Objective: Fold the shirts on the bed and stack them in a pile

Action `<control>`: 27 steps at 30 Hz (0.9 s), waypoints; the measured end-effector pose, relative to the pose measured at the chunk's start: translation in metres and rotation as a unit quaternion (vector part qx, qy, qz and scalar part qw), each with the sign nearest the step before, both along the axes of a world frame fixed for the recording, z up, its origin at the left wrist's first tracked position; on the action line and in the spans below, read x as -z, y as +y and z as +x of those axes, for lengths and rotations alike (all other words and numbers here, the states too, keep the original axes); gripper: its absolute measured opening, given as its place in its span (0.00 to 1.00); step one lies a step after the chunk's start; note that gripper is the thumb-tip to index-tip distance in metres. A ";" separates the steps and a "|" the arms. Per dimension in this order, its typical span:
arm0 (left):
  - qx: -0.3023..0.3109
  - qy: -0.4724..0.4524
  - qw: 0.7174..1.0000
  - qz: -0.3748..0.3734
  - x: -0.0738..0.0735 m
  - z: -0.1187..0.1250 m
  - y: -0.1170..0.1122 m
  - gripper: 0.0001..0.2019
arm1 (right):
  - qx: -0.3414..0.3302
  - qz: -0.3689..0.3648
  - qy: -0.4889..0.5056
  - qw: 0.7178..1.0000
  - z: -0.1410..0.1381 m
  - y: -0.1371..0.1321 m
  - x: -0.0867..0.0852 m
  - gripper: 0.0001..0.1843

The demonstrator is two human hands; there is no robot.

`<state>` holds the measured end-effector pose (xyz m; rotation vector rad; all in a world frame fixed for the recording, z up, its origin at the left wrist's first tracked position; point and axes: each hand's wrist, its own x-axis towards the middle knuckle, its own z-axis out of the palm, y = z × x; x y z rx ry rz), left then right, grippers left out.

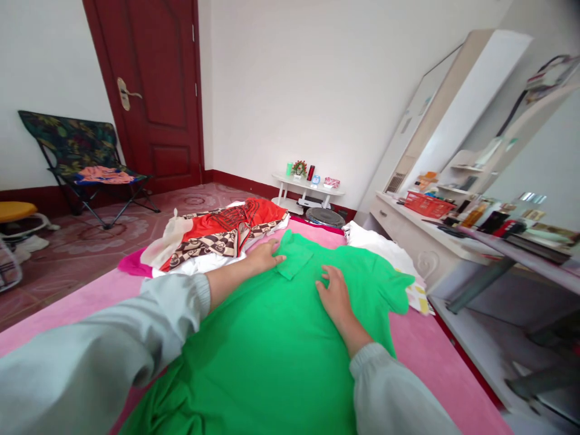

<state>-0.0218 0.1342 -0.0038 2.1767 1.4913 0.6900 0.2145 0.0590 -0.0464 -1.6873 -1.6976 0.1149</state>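
Shirt (276, 350), green and short-sleeved, lies spread over pink bedding (435, 362), its collar end on the far side and its body reaching to the near edge of view, where the cloth bunches at left. The left hand (265, 258) is at the shirt's far left edge, beside the small flap (294, 263) near the neck; its fingers are parted, with a gap between thumb and fingertips. The right hand (334, 296) is over the upper chest to the right of that flap, fingers loosely bent and apart, no fold visibly pinched. How firmly either hand presses, I cannot tell. Both arms wear pale grey sleeves (399, 393).

Left of the shirt's far end lie a red garment (267, 211) and a brown-and-cream patterned cloth (211, 246). White clothing (380, 241) lies beyond the shirt's right shoulder. Farther right, a red basket (428, 204) stands on a white dresser (399, 226); a low white stand (312, 183) is by the far wall. At far left, a folding chair (72, 145) stands before a dark red door (156, 78).
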 end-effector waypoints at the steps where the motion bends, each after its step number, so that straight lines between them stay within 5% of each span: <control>1: -0.008 -0.004 1.000 -0.001 0.001 0.007 0.011 0.32 | 0.016 0.000 -0.007 1.000 0.012 0.005 -0.006 0.26; 8: 0.029 -0.027 0.999 0.011 0.009 0.033 0.064 0.29 | 0.203 -0.052 -0.148 0.966 0.114 0.055 -0.059 0.33; 13: 0.034 -0.023 0.999 -0.016 0.021 0.041 0.075 0.22 | 0.235 -0.117 -0.151 0.953 0.137 0.078 -0.054 0.46; 17: 0.004 -0.030 1.000 0.006 0.026 0.042 0.073 0.26 | 0.204 -0.077 -0.187 0.958 0.136 0.079 -0.052 0.23; 20: -0.015 -0.037 0.998 0.044 0.019 0.043 0.076 0.28 | 0.199 -0.048 -0.183 0.962 0.135 0.083 -0.070 0.12; 27: -0.041 -0.045 0.990 0.128 -0.020 0.051 0.110 0.32 | 0.252 0.050 -0.142 0.956 0.151 0.112 -0.121 0.18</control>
